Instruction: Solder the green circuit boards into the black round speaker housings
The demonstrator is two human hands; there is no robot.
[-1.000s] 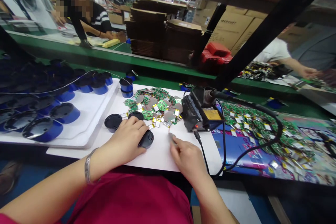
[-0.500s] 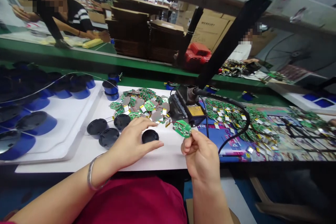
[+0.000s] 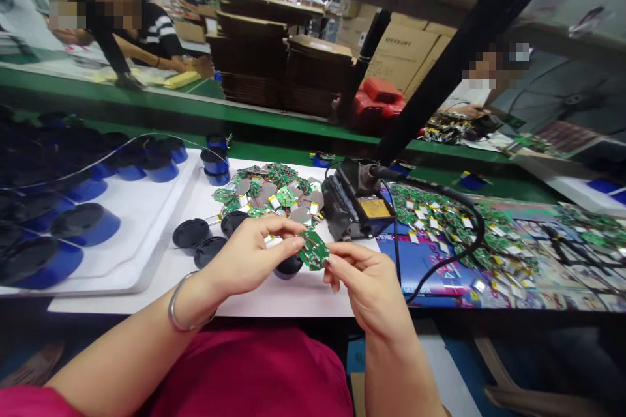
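Observation:
My left hand [image 3: 247, 254] and my right hand [image 3: 366, 280] meet above the white board [image 3: 293, 293], and both pinch one small round green circuit board [image 3: 313, 251] between their fingertips. Just under it a black round cap [image 3: 289, 267] lies on the white board, partly hidden by my fingers. Two more black caps [image 3: 192, 233] lie to the left. Beyond my hands is a heap of green circuit boards with small silver battery cells [image 3: 274, 192].
A black soldering station [image 3: 355, 205] with a thick cable stands right of the heap. More circuit boards [image 3: 440, 215] cover the bench to the right. A white tray of blue-and-black round housings [image 3: 83, 225] is at left. Other people work across the green conveyor [image 3: 195, 107].
My right hand carried the green circuit board left and lower. My left hand lifted off the black cap and took hold of the board's other side.

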